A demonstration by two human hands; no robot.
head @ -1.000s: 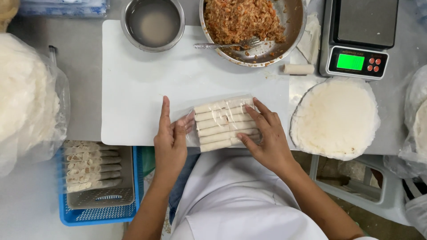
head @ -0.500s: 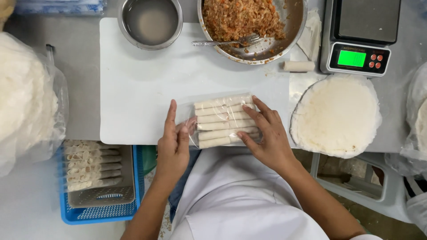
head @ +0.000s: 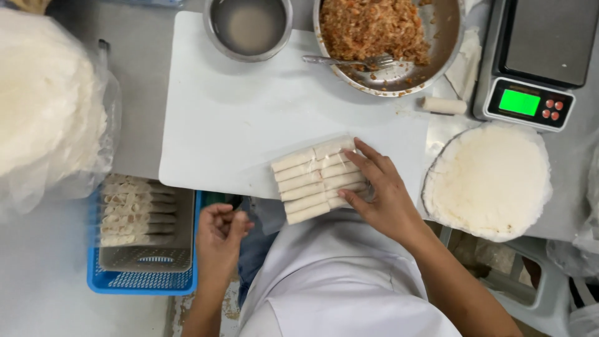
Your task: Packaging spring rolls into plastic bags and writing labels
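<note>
Head view: the right hand [head: 380, 196] lies spread, fingers flat on a wrapped pack of spring rolls [head: 318, 178] at the near edge of the white board [head: 249, 125], while the left hand [head: 221, 234] hangs loosely curled and empty below it. That pack looks finished; filling [head: 374, 25] in the bowl and wrappers [head: 490, 181] remain, so more rolling seems left.

Right hand [head: 377, 193] flat, fingers spread; left hand [head: 219, 234] loosely curled, palm up
</note>
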